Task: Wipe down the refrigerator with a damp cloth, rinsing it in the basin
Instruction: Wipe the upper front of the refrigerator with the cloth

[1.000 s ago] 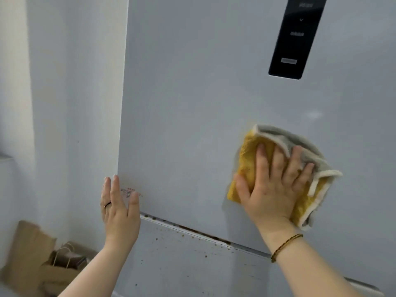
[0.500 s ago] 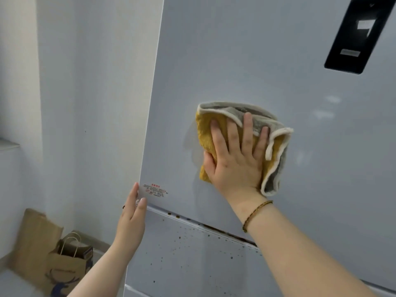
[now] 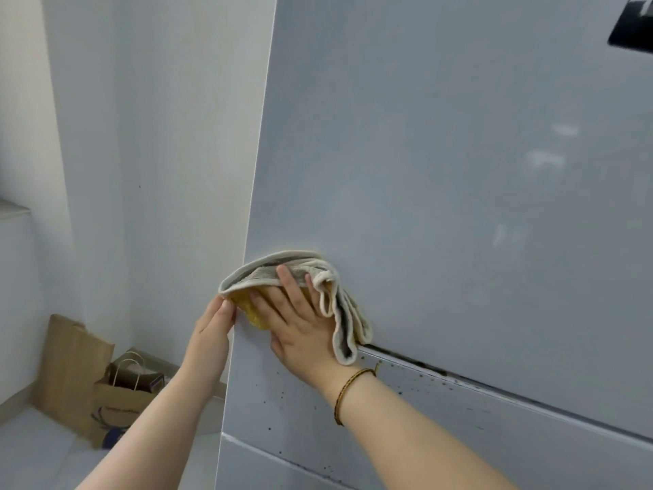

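Mostly, the view is filled by the pale grey refrigerator (image 3: 441, 171), its upper door running down to a seam (image 3: 424, 367) lined with dark grime. Below the seam the lower door (image 3: 477, 443) is speckled with small dark spots near its upper left corner. Left of the refrigerator stands a white wall (image 3: 159, 136), and at its foot, on the floor (image 3: 31, 450), lean two brown paper bags (image 3: 116, 404), one with white cord handles.

The cloth (image 3: 348, 323), cream-grey on one face and yellow on the other, sits bunched at the lower left corner of the upper door. One fold overhangs the door's left edge and another hangs down to the seam.

The right hand (image 3: 300, 327) lies flat on the cloth with fingers straight and slightly spread, pressing it against the door; it grips nothing. The left hand (image 3: 212, 334) rests along the door's left edge, fingers straight and together, tips just under the overhanging fold; whether they touch the cloth cannot be told.

A thin braided bracelet (image 3: 348, 387) circles the right wrist. At the upper right corner of the door a sliver of a black panel (image 3: 632, 35) shows.
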`<state>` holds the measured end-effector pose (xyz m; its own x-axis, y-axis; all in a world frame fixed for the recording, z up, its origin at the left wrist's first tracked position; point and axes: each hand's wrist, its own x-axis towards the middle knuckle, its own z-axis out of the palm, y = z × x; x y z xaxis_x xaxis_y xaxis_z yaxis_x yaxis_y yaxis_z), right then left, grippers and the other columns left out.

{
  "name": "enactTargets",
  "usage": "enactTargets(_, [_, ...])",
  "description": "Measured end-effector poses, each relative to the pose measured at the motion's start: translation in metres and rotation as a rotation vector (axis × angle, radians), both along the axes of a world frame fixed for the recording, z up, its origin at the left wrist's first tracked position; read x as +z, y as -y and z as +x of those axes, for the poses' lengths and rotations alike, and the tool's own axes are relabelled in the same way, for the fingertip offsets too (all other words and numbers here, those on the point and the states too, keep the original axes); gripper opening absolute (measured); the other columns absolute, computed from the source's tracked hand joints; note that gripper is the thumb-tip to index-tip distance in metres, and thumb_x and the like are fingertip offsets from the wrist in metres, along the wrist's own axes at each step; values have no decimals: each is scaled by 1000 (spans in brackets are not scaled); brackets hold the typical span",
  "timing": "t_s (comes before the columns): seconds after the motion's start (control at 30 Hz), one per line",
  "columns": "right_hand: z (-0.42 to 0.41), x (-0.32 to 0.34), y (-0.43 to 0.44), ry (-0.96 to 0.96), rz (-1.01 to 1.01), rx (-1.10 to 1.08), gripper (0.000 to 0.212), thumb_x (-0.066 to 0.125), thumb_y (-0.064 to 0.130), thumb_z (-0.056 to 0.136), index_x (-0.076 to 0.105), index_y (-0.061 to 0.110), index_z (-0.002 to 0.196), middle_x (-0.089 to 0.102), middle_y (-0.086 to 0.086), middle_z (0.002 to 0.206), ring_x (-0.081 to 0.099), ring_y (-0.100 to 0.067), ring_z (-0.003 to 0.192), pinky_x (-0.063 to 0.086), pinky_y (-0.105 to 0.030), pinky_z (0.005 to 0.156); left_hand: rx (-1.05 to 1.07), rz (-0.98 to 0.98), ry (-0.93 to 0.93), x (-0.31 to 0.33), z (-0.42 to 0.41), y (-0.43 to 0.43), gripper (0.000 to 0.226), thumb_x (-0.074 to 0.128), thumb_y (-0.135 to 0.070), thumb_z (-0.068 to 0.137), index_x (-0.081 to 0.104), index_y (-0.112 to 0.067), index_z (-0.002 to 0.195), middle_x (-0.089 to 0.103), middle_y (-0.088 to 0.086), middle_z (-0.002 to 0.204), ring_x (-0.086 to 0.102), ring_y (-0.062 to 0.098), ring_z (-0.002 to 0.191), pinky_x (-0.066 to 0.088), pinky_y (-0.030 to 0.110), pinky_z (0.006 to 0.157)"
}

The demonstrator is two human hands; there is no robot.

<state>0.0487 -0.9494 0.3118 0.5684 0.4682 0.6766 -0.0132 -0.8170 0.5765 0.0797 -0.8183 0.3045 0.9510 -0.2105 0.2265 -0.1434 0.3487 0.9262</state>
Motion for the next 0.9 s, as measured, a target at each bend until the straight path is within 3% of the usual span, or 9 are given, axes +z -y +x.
enactTargets(0.07, [-1, -5, 1, -14, 19, 27, 58, 37, 18, 75, 34, 13, 133, 51, -2, 136, -7, -25, 142, 0, -43, 114, -7, -25, -5, 3, -2, 1, 33, 24, -6, 98, 53, -19, 106, 57, -5, 102, 52, 8, 99, 39, 20, 88])
enactTargets(0.2, [-16, -11, 17, -16, 28, 89, 56, 40, 15, 75, 36, 11, 131, 53, -3, 134, -12, -21, 142, -4, -40, 116, 3, -20, -27, 4, -13, 5, 38, 23, -8, 98, 37, -14, 134, 45, 3, 129, 39, 16, 124, 30, 27, 104])
enactTargets(0.27, [-30, -15, 31, -27, 4, 97, 55, 42, 15, 76, 37, 11, 131, 47, -3, 137, -10, -20, 143, -6, -40, 116, 2, 8, -46, 4, -17, 7, 40, 24, -14, 99, 33, -18, 138, 39, 4, 140, 35, 18, 130, 28, 30, 106])
enactTargets(0.37, [-58, -17, 56, -21, -45, 64, 55, 42, 17, 76, 38, 13, 130, 35, -2, 137, -8, -21, 143, -6, -40, 116, 17, 42, -72, 6, -17, 7, 40, 26, -17, 100, 32, -18, 139, 39, 3, 142, 36, 19, 129, 30, 25, 96])
enactTargets(0.53, [-119, -15, 112, -5, -123, -59, 53, 40, 15, 78, 40, 16, 131, 38, 1, 134, -1, -20, 144, -3, -41, 117, 59, 147, -57, 6, -10, 16, 41, 27, -21, 99, 35, -24, 139, 42, -3, 139, 37, 18, 128, 29, 37, 108])
enactTargets(0.67, [-171, -14, 156, 23, -154, -175, 55, 20, 17, 93, 14, 19, 147, 36, -1, 137, 3, -21, 144, 0, -42, 117, 99, 177, -98, 8, -11, 23, 39, 28, -25, 97, 36, -29, 135, 46, 0, 135, 41, 22, 124, 31, 46, 107])
enactTargets(0.73, [-191, -12, 170, 28, -178, -230, 56, 20, 17, 93, 10, 19, 148, 34, -1, 137, 2, -21, 144, 1, -43, 117, 120, 186, -103, 10, -13, 23, 40, 28, -24, 98, 35, -24, 137, 45, 0, 135, 41, 22, 124, 32, 42, 106])
enactTargets(0.8, [-200, -11, 176, 31, -191, -274, 53, 20, 17, 92, 20, 21, 145, 41, 0, 130, 1, -21, 144, 2, -44, 116, 131, 185, -98, 13, -16, 22, 39, 27, -22, 98, 36, -20, 137, 46, 0, 132, 42, 21, 122, 33, 34, 101])
enactTargets(0.9, [-196, -15, 172, 59, -167, -288, 42, 18, 18, 93, 43, 20, 126, 44, 1, 124, -1, -22, 144, 1, -44, 116, 129, 187, -87, 16, -20, 22, 38, 27, -21, 99, 39, -20, 135, 47, 1, 131, 43, 19, 119, 33, 29, 94])
